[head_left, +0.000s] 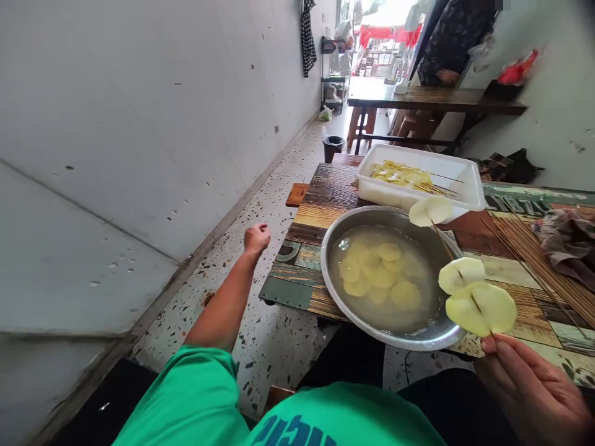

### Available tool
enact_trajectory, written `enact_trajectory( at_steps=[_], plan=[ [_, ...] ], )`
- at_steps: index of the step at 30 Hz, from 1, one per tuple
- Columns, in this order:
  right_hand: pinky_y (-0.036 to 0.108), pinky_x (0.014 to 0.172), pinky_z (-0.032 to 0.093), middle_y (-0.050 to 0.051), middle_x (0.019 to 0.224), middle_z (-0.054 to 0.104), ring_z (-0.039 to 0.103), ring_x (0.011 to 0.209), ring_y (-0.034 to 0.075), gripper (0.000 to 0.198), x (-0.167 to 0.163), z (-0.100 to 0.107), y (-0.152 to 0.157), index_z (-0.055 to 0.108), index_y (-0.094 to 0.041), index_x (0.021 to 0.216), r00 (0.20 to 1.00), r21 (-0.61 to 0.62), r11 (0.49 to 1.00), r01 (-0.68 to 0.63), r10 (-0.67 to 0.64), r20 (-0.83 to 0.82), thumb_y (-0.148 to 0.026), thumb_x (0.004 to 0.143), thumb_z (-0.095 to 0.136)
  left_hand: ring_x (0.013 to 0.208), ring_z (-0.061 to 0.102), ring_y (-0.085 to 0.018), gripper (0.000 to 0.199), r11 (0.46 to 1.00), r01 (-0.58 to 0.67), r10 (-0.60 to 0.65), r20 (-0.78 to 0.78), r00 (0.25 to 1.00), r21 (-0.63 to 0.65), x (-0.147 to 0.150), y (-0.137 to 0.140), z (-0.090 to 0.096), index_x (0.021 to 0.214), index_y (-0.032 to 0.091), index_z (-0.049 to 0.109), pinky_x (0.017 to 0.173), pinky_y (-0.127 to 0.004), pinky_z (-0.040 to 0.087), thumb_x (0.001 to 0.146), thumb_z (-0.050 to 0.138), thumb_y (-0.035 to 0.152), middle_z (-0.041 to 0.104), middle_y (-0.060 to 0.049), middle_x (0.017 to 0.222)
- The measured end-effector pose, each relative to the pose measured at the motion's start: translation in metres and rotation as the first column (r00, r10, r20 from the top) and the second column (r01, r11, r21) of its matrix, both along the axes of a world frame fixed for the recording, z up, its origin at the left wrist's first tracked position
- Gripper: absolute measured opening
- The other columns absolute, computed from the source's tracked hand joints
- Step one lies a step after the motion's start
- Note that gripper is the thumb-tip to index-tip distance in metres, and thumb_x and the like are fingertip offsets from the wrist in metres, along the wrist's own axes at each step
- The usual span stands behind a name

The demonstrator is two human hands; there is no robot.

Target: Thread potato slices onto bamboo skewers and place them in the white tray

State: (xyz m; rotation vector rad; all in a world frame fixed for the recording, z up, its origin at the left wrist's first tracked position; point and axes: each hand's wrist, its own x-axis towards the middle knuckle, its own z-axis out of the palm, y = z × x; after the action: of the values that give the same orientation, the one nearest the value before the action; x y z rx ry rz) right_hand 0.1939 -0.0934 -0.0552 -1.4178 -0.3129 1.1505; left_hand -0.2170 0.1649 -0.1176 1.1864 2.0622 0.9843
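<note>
Right of the metal basin [395, 339], the right hand [542, 381] pinches a skewer [441, 240] carrying three pale slices [495, 308]; left of it, the left hand [257, 239] is curled closed.

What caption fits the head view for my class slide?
Right hand holding a skewer of pale slices by a metal basin.

A right hand [539, 384] grips a thin wooden skewer [441, 240] bearing three flat, round, pale-yellow slices [483, 308] beside a round, silver metal basin [326, 266], in which more pale-yellow slices [381, 275] lie in cloudy water [427, 310], atop a multicoloured wood-plank surface [320, 214]. The left hand [257, 238], fingers curled, hangs over the speckled pale floor [274, 334]. Beyond the basin, a white rectangular plastic tub [395, 193] contains skewered yellow slices [404, 176]; at right, bare wooden sticks [539, 260] lie near a crumpled cloth [569, 238].
</note>
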Motion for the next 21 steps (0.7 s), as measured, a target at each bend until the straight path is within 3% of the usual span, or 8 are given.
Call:
enact_trajectory(
  at_steps=[2,5,8,11,13,15,18,21],
  plan=[
    [0.012,0.051,0.053,0.004,0.068,0.068,0.059,0.054,0.010,0.043,-0.001,-0.002,-0.001,0.076,-0.025,0.077,1.000,0.016,0.999,-0.028,0.028,-0.006,-0.032,0.039,0.095,0.091,0.063,-0.019,0.031,0.986,0.021,-0.012,-0.054,0.998,0.166,0.007,-0.002,0.034,0.108,0.009,0.065,0.084,-0.029,0.047,0.081,0.060,0.024,0.070,-0.012,0.095],
    [0.016,0.039,0.045,0.001,0.060,0.061,0.046,0.043,0.007,0.036,-0.004,-0.008,-0.004,0.075,-0.024,0.079,0.986,0.048,0.986,-0.162,0.163,-0.024,-0.037,0.049,0.092,0.094,0.064,-0.018,0.034,0.874,0.259,-0.345,0.150,0.927,0.412,0.045,-0.027,0.088,0.112,0.012,0.065,0.088,-0.031,0.049,0.085,0.061,0.032,0.069,-0.011,0.103],
    [0.021,0.035,0.038,-0.002,0.049,0.048,0.038,0.038,0.008,0.031,-0.007,-0.013,-0.011,0.074,-0.023,0.080,0.952,0.103,0.946,-0.306,0.307,0.005,-0.044,0.060,0.085,0.092,0.065,-0.019,0.036,0.786,0.492,-0.618,0.506,0.601,0.375,0.104,-0.065,0.124,0.114,0.013,0.063,0.082,-0.034,0.053,0.083,0.065,0.032,0.069,-0.012,0.102],
    [0.022,0.034,0.032,-0.004,0.046,0.039,0.035,0.039,0.009,0.033,-0.011,-0.014,-0.020,0.071,-0.021,0.079,0.933,0.146,0.921,-0.360,0.357,0.048,-0.048,0.064,0.082,0.096,0.066,-0.021,0.036,0.689,0.621,-0.661,0.676,0.325,0.375,0.155,-0.096,0.136,0.116,0.015,0.062,0.080,-0.034,0.055,0.083,0.066,0.030,0.068,-0.012,0.105],
    [0.021,0.036,0.027,-0.005,0.048,0.037,0.031,0.041,0.008,0.031,-0.012,-0.014,-0.027,0.070,-0.020,0.081,0.930,0.174,0.914,-0.367,0.363,0.056,-0.047,0.069,0.079,0.096,0.067,-0.022,0.032,0.675,0.603,-0.643,0.739,0.199,0.425,0.175,-0.108,0.138,0.112,0.016,0.063,0.081,-0.037,0.056,0.084,0.065,0.032,0.068,-0.011,0.105],
    [0.021,0.040,0.023,-0.005,0.051,0.035,0.028,0.044,0.007,0.027,-0.012,-0.014,-0.034,0.068,-0.019,0.084,0.921,0.197,0.900,-0.388,0.381,0.077,-0.044,0.077,0.074,0.093,0.069,-0.023,0.028,0.708,0.541,-0.618,0.769,0.163,0.453,0.187,-0.115,0.139,0.105,0.015,0.064,0.081,-0.039,0.056,0.084,0.065,0.033,0.069,-0.010,0.102],
    [0.022,0.043,0.018,-0.006,0.053,0.032,0.026,0.046,0.007,0.026,-0.011,-0.015,-0.042,0.067,-0.019,0.086,0.895,0.211,0.871,-0.444,0.419,0.154,-0.045,0.083,0.067,0.085,0.070,-0.020,0.023,0.788,0.438,-0.563,0.795,0.225,0.434,0.195,-0.118,0.141,0.096,0.013,0.066,0.082,-0.039,0.057,0.081,0.069,0.030,0.071,-0.008,0.092],
    [0.023,0.043,0.015,-0.007,0.053,0.026,0.023,0.046,0.007,0.029,-0.010,-0.015,-0.046,0.066,-0.019,0.089,0.870,0.198,0.855,-0.479,0.432,0.238,-0.047,0.087,0.062,0.082,0.070,-0.019,0.023,0.822,0.365,-0.542,0.796,0.269,0.437,0.199,-0.121,0.142,0.090,0.013,0.067,0.084,-0.040,0.057,0.073,0.076,0.026,0.071,-0.005,0.086]
  ],
)
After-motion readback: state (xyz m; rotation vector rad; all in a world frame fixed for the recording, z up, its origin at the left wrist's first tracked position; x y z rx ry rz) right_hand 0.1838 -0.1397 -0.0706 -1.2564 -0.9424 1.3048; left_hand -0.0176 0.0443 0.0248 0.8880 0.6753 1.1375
